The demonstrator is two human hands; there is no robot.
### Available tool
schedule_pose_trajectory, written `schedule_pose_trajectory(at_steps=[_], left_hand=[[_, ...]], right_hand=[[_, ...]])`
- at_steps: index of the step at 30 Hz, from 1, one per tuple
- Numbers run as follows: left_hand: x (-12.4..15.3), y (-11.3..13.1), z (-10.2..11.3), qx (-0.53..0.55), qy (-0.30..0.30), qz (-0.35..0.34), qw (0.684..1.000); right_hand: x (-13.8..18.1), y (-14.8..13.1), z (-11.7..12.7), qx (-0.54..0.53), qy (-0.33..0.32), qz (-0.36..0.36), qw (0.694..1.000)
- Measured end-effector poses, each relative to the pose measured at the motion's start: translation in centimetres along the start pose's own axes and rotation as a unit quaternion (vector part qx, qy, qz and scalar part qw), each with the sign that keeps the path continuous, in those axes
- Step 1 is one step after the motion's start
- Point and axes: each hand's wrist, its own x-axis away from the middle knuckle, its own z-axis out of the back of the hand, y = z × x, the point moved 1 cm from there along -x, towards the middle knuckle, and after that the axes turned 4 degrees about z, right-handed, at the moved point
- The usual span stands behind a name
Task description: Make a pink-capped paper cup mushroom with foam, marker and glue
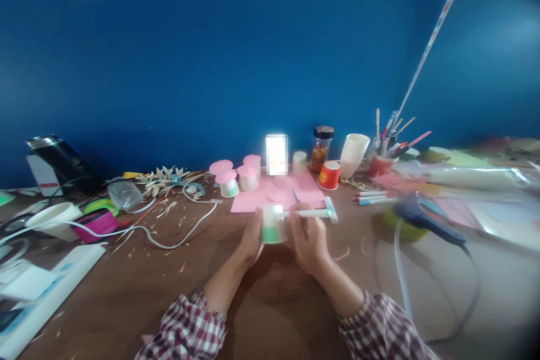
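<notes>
My left hand (252, 236) is closed round the side of a small white paper cup (274, 226) with a green lower band, held above the table. In my right hand (310, 239) is a white marker pen (310, 213) with a green end, lying level in my fingers. Its left end is up against the cup or just in front of it; blur hides which. Behind both hands lies a pink paper sheet (248, 202). Several similar cups stand beyond it, including a green-banded cup (229, 188) topped with a pink paper disc (225, 176).
A red paper cup (329, 175), a dark-lidded jar (322, 149) and a white cup (354, 149) stand at the back. A glue gun (430, 219) rests at right with its cable. At left are a power strip (54, 298), a white cable (158, 244) and scattered scraps.
</notes>
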Motion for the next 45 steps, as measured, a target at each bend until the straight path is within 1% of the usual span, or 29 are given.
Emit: schedule_pose_trajectory(at_steps=[5,9,12,16,26,32,36,45], left_hand=[[-0.05,-0.17,0.10,0.003,0.000,0.003,1.000],[-0.14,-0.32,0.00,0.025,-0.021,0.004,0.999],[-0.08,-0.19,-0.15,0.030,-0.026,0.006,0.999],[0.08,0.07,-0.28,0.030,-0.013,0.008,0.999],[-0.11,-0.32,0.08,0.017,-0.010,0.008,1.000],[0.06,-0.03,-0.13,0.015,-0.016,0.001,1.000],[0.08,0.01,-0.09,0.010,-0.005,0.008,1.000],[-0.19,-0.32,0.09,0.024,-0.004,0.004,1.000]], right_hand=[[-0.03,-0.02,0.04,0.003,-0.001,0.007,1.000],[0.00,-0.02,0.03,-0.007,-0.005,0.000,1.000],[0.01,0.00,0.01,-0.009,-0.007,-0.004,1.000],[0.02,0.06,0.02,0.000,-0.008,-0.003,1.000],[-0.07,-0.09,0.08,0.008,-0.011,0.000,1.000],[-0.14,-0.17,0.06,0.015,-0.008,0.002,1.000],[-0.08,-0.11,0.04,0.016,-0.008,0.000,1.000],[-0.16,0.06,0.09,0.033,-0.012,0.006,0.999]])
